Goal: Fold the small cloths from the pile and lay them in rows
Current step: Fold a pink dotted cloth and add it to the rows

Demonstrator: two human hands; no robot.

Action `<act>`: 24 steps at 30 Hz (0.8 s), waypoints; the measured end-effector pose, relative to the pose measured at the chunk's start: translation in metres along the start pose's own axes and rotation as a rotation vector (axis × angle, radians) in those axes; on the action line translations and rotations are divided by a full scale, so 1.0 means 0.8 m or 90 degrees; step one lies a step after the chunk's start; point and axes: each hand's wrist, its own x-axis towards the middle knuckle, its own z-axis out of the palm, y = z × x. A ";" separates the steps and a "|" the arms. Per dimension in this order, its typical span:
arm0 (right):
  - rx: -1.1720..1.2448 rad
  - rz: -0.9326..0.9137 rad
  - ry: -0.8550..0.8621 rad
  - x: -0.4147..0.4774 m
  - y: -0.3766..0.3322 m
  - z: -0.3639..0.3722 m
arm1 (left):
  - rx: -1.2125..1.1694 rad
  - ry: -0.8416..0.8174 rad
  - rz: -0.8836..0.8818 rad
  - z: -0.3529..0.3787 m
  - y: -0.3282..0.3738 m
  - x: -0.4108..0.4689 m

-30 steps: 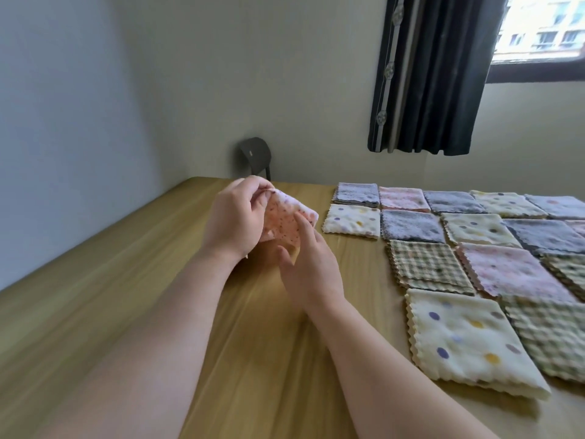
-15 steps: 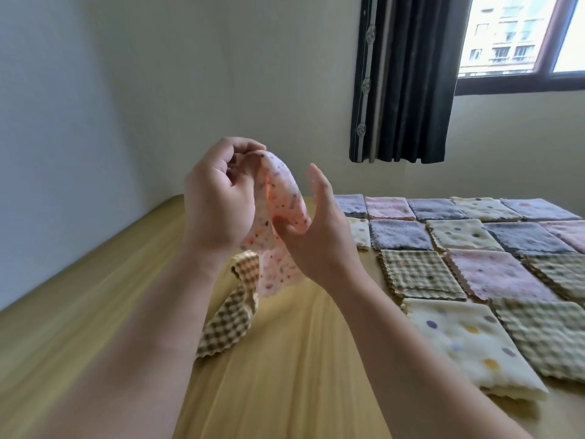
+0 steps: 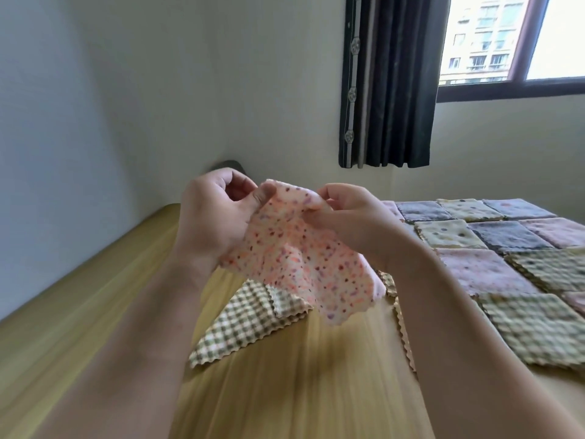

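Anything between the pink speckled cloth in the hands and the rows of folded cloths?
Nothing visible. The left hand and right hand pinch the pink speckled cloth above the wooden table; the green checked cloth lies below it, left of the rows of folded cloths. The right forearm hides some table.

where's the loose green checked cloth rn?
Head view, lower centre: the green checked cloth lies on the table below the held pink speckled cloth, left of the folded rows.
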 end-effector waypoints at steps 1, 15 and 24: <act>0.059 0.011 -0.023 0.000 0.001 -0.001 | -0.061 -0.033 -0.034 -0.002 0.003 -0.001; 0.232 0.007 -0.134 -0.016 -0.010 -0.020 | -0.291 -0.207 -0.070 -0.015 0.028 -0.007; 0.069 -0.011 -0.042 -0.012 -0.012 -0.016 | -0.068 -0.330 0.051 -0.032 0.029 -0.005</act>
